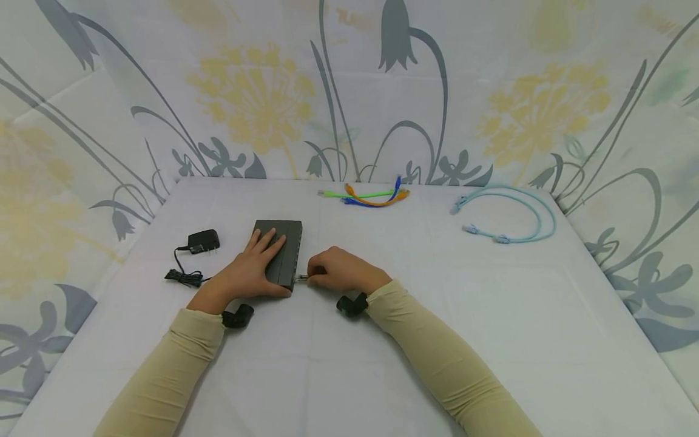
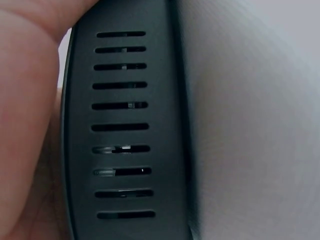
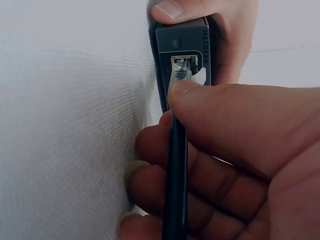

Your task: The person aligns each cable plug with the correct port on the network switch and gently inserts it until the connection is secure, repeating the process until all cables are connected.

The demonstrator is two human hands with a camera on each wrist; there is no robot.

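A dark grey NETGEAR network switch (image 1: 289,243) lies flat on the table, with ports along its right side. My left hand (image 1: 253,267) rests on its top with spread fingers, the thumb along the near edge. In the left wrist view, the slotted side (image 2: 120,137) of the switch shows next to that hand. Close by on the right, my right hand (image 1: 341,270) pinches the clear plug (image 3: 181,67) of a black network cable (image 3: 175,185) between thumb and fingers. The plug's tip is right at a port opening; the cable's far end is hidden.
A black power adapter (image 1: 204,241) with a bundled cord (image 1: 187,277) lies left of the switch. Short green (image 1: 333,194), blue (image 1: 377,206) and orange (image 1: 382,202) network cables cross at the back. A light blue cable (image 1: 540,221) curves at the back right.
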